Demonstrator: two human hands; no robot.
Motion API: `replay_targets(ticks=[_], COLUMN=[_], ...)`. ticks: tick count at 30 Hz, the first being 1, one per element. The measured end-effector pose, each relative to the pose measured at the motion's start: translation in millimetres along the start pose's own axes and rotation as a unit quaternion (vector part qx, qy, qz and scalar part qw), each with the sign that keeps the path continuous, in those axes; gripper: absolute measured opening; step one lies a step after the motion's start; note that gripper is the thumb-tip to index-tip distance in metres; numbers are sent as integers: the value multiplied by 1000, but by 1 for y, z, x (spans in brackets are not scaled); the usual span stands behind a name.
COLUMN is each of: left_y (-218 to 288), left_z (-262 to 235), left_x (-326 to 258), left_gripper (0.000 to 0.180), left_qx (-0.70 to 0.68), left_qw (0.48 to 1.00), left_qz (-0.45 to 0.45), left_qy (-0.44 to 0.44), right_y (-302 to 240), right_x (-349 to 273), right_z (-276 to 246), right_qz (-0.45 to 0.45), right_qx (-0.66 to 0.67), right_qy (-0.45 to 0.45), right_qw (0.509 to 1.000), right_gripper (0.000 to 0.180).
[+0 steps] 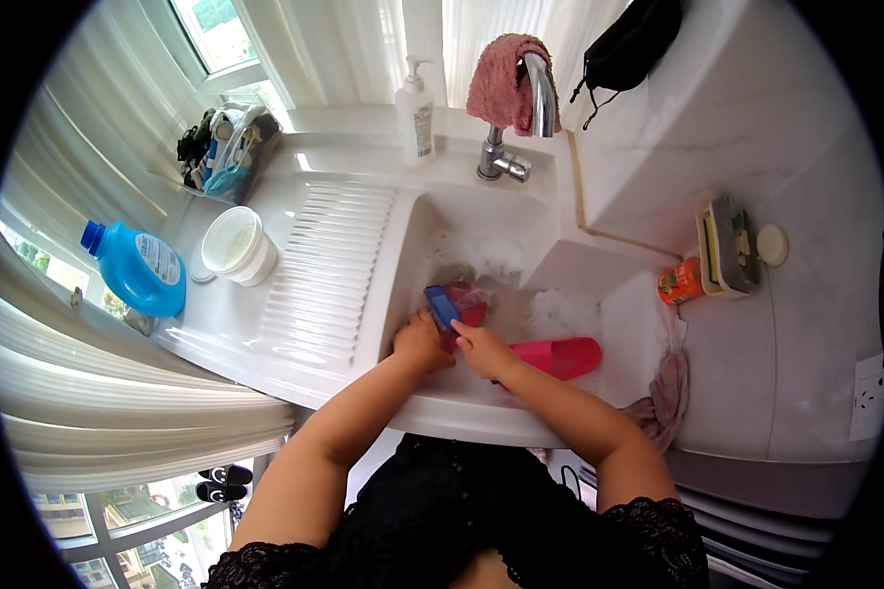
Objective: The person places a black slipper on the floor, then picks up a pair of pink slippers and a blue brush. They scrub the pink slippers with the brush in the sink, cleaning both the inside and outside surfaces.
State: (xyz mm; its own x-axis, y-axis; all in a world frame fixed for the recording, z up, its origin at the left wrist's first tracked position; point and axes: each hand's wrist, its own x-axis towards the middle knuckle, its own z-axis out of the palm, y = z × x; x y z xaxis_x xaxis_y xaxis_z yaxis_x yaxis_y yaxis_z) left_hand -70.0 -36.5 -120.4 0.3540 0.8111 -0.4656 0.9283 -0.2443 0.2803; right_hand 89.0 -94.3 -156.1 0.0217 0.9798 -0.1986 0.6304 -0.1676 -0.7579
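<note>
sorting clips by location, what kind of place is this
Probably a home laundry or utility nook by a window: a white sink with a ribbed washboard side, a blue detergent bottle, and a pink slipper in soapy water.

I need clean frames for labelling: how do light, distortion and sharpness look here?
Head view: bright daylight from the windows washes out the white sink; fisheye bends the curtain folds near the black rim; the left hand, right hand and red slipper look reasonably sharp.
</note>
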Motion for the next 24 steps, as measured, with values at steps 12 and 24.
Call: replay_targets(ticks=[12, 24], left_y=[2, 5], left_z=[3, 4], left_x=[-3, -1], left_gripper=[115, 119], left_qx=[96, 158], left_qw=[990, 982], left_qz=[64, 50], left_qy=[83, 87], right_y=[-19, -22], right_x=[15, -9], right_z=[-18, -21], right_qz=[-41, -40], right_qx=[-28, -10], right_qy=[-14, 14], right_qw=[999, 999], right_gripper=[38, 38])
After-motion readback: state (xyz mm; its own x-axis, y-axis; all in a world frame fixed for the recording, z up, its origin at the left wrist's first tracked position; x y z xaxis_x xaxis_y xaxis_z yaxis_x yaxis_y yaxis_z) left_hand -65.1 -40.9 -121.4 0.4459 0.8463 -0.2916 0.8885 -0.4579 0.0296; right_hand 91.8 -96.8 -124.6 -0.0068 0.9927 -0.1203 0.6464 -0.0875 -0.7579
